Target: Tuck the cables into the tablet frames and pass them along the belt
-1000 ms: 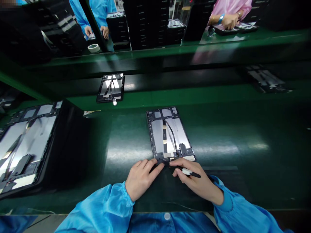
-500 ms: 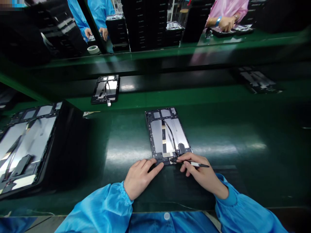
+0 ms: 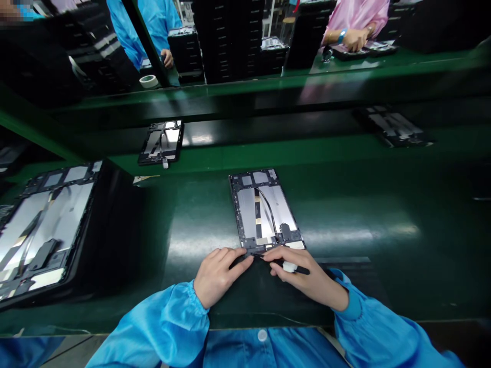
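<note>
An opened tablet housing lies flat on the green bench, showing silver panels, a thin black cable and a black frame. My left hand rests with its fingertips on the tablet's lower edge. My right hand pinches a black pen-like tool with a white band, and its tip meets that same edge near my left fingers. The exact contact point is hidden behind my fingers. Blue sleeves cover both my forearms.
A large tablet panel lies on a black stand at left. Beyond a raised green rail, a moving belt carries tablets. Farther back stand black tray stacks, a tape roll, a co-worker in blue and a co-worker in pink.
My right hand has moved down and left, and the tool has swung inward with its white band showing. The tablets on the far belt have slid left.
</note>
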